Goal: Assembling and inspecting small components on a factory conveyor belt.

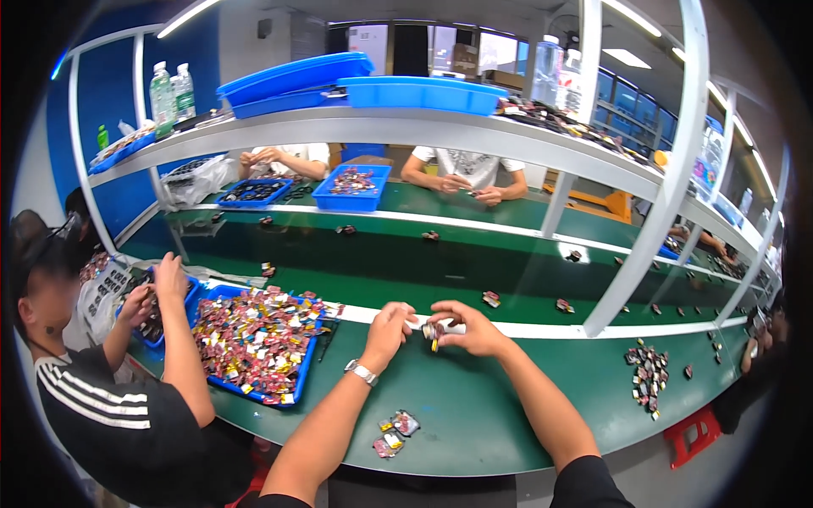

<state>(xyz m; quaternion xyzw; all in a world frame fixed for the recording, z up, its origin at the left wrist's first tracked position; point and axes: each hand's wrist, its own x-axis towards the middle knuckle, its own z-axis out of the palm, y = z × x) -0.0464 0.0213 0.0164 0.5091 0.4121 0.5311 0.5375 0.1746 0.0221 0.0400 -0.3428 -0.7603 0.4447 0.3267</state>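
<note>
- Holds a small dark component with a yellow tab (433,333) in the right grip (476,330), thumb and fingers clamped on it, to the right of the shallow blue plastic tray heaped with pink, yellow and silver parts (301,385).
- Has the left grip (389,332) nearer that tray, just beside the component, fingertips drawn in; cannot tell whether clamped on anything.
- Wears a silver metal wristwatch (362,372) on the left wrist, right of the tray.
- Has a small cluster of loose pink, yellow and silver parts (389,444) lying on the smooth green bench (508,415), to the right of the tray and nearer the body.
- Has a larger loose pile of dark and pink parts (648,377) well to the right of the tray.
- Shares the bench with a co-worker in a black white-striped shirt (102,398), left of the tray.
- Faces a long pale shelf (423,127), above and beyond the tray.
</note>
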